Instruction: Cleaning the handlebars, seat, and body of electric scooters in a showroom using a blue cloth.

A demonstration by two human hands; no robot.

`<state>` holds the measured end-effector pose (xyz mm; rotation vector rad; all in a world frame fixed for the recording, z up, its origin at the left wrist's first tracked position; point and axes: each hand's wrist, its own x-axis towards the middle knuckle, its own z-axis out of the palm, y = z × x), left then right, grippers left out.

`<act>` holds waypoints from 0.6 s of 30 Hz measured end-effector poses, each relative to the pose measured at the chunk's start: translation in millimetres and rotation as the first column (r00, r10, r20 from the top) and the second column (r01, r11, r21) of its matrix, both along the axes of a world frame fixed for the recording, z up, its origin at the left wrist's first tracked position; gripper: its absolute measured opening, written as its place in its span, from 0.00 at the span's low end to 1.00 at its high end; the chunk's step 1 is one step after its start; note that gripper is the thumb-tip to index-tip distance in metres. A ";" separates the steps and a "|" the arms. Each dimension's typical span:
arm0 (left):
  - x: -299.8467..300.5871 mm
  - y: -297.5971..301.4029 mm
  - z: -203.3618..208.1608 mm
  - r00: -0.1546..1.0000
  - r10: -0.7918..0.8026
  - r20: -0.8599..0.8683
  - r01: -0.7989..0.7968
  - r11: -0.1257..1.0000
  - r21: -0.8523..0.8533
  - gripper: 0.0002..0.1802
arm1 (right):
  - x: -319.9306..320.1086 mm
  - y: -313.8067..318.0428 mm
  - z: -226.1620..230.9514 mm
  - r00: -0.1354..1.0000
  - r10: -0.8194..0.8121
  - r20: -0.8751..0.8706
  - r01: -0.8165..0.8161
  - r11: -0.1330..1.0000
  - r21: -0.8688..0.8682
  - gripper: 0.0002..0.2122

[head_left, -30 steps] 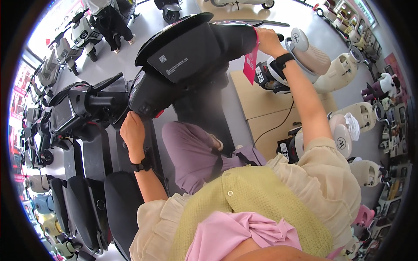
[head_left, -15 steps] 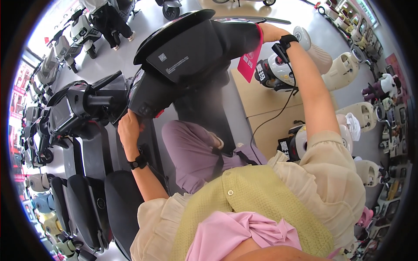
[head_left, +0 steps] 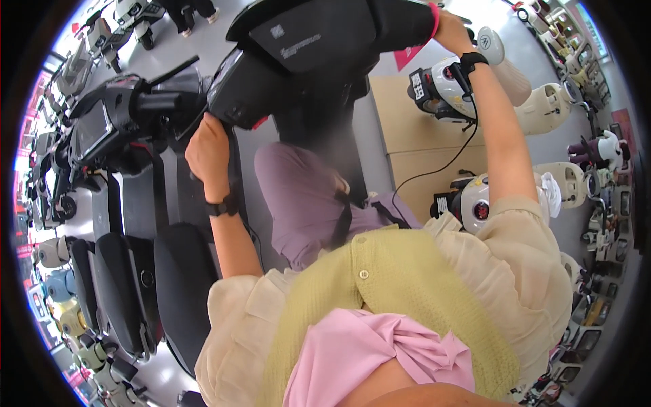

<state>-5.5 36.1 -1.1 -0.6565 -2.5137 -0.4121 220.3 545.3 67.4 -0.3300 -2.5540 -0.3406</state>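
A black electric scooter's handlebar housing [head_left: 305, 51] stretches across the upper middle of the view, slanting up to the right. My left hand [head_left: 209, 152] is closed at its left end, the grip itself mostly hidden by the hand and housing. On the right end, my right hand [head_left: 451, 32] is wrapped round the right grip. A pink tag [head_left: 407, 57] hangs beside that hand. Below the housing, the scooter's dark front body [head_left: 315, 125] runs down in front of my bent, purple-trousered leg [head_left: 291, 190]. Both wrists wear black bands.
Close on the left stand other black scooters [head_left: 108, 122], their dark seats [head_left: 183, 285] lined up beside my left arm. To the right, small white scooters [head_left: 468, 203] stand by brown boards [head_left: 420, 119]. A thin black cable [head_left: 434, 173] hangs from my right wrist. A person's legs [head_left: 190, 13] show far off.
The handlebar housing and both my hands sit higher in the picture, and the housing is shifted slightly right. Both hands keep their hold. The pink tag shows less.
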 end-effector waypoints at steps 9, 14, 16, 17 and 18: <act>21.4 -38.7 -16.1 0.949 -0.205 -0.239 0.214 0.977 0.012 0.20 | 15.4 -43.6 -27.4 0.921 -0.056 -0.385 0.111 0.986 0.121 0.21; 24.6 -43.2 -19.0 0.980 -0.130 -0.150 0.127 0.991 -0.032 0.19 | 11.9 -18.8 -22.1 0.938 -0.073 -0.339 0.114 0.988 0.103 0.11; 14.7 -38.0 -15.8 0.982 -0.139 -0.130 0.135 0.990 -0.036 0.16 | 12.0 -9.2 -15.7 0.963 -0.128 -0.238 0.160 0.980 0.120 0.10; 9.9 -36.6 -13.2 0.987 -0.146 -0.074 0.141 0.988 -0.064 0.16 | 12.5 -4.6 -12.4 0.972 -0.114 -0.204 0.143 0.980 0.135 0.11; 5.5 -36.1 -10.0 0.989 -0.149 -0.009 0.147 0.985 -0.093 0.16 | 13.8 0.0 -9.1 0.980 -0.117 -0.163 0.129 0.989 0.066 0.11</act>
